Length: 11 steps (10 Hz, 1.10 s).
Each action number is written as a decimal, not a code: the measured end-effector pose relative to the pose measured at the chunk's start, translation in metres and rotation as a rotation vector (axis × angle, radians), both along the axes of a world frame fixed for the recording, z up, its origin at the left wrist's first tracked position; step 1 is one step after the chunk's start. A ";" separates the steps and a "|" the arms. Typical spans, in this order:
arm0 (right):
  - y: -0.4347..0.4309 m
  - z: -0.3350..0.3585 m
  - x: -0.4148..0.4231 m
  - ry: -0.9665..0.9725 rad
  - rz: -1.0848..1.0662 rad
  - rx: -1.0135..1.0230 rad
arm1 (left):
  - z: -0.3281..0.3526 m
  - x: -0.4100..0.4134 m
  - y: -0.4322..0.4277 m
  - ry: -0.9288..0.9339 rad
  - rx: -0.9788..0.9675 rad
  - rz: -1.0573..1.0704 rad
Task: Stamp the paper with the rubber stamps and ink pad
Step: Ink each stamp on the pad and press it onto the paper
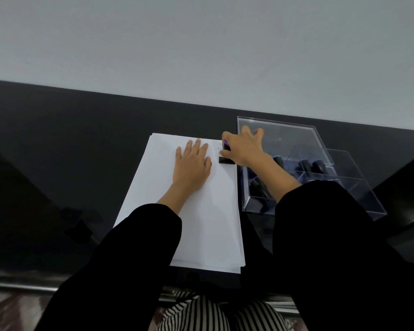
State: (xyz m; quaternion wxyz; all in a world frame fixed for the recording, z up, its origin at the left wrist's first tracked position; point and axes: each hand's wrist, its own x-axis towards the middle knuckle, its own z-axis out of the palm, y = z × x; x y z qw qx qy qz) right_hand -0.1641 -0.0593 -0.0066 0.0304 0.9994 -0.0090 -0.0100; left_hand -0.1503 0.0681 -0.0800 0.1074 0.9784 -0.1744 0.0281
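**Black sleeves (332, 247) over a paper stack (201, 223): an impression at the sheet's far right margin**

Nearest the lens is striped fabric (201, 314) at the table's (58, 151) near edge, and above it two sleeved arms reach toward the far edge. The left hand (193, 161) lies flat on the top sheet, fingers straight and close together, pinning it. The right hand (244, 146) is curled round a rubber stamp (226, 158). The stamp's dark base sits at the sheet's right margin, just beside a clear acrylic box (320, 187) that stands toward the table's far right corner. Blue printed letters (220, 148) show just beyond the base.

The step in hand is judged to be the stamping itself. The next move calls for a straight vertical lift, with the left hand holding the sheet down so that wet ink does not smear. After that comes re-inking or a change of stamp.

Whether the base touches the paper cannot be told. The right hand covers most of the blue print, so its wording is unreadable. No ink pad can be picked out. The right forearm hides part of the box, and the dark rounded stamp handles (308, 166) inside blur through its walls, so they cannot be counted.
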 end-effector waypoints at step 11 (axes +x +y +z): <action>-0.002 -0.005 -0.001 -0.007 -0.016 0.092 | 0.000 -0.001 0.000 0.000 -0.022 0.001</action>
